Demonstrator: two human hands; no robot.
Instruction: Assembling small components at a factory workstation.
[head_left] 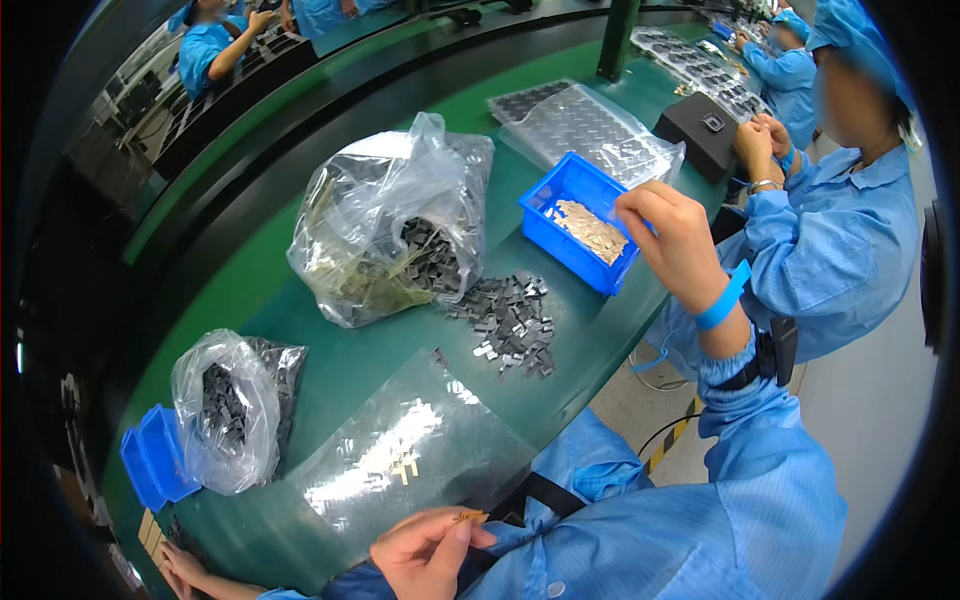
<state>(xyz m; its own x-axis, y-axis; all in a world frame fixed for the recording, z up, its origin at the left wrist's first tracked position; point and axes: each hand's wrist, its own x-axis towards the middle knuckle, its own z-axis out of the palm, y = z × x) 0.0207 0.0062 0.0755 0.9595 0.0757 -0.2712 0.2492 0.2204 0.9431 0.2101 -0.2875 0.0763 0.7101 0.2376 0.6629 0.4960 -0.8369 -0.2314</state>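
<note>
"Fingers first: how do they stand?"

"On the left hand [425, 553], thumb and forefinger are closed in a pinch on a tan piece [470, 517]. On the right hand [682, 245], they curl in with the tips close together; I can't tell whether they meet or grip anything."

"And around them, big things first?"

"A green worktop [345, 365] runs under everything. On it stands a bulging clear bag [350, 190], with a clear plastic sheet [475, 465] lying flat nearer the person. Beyond the sheet is a blue bin [563, 255], the right hand above its right side. A loose dark heap [515, 325] spills from the bag's mouth. Smaller again are the pale flakes [588, 230] inside the bin."

"Which step would you call it?"

"Fine handling of small parts, I'd judge: one hand steadying a piece, the other at the bin. The next move seems to call for a light fingertip grip and a steady left hand."

"Where's the tan piece, and which way does it point?"

"Low in the view, beside the sheet's near edge, in front of the person's body. Its long axis looks roughly crosswise, the free end toward the person's right; finer detail is too small to read."
</note>
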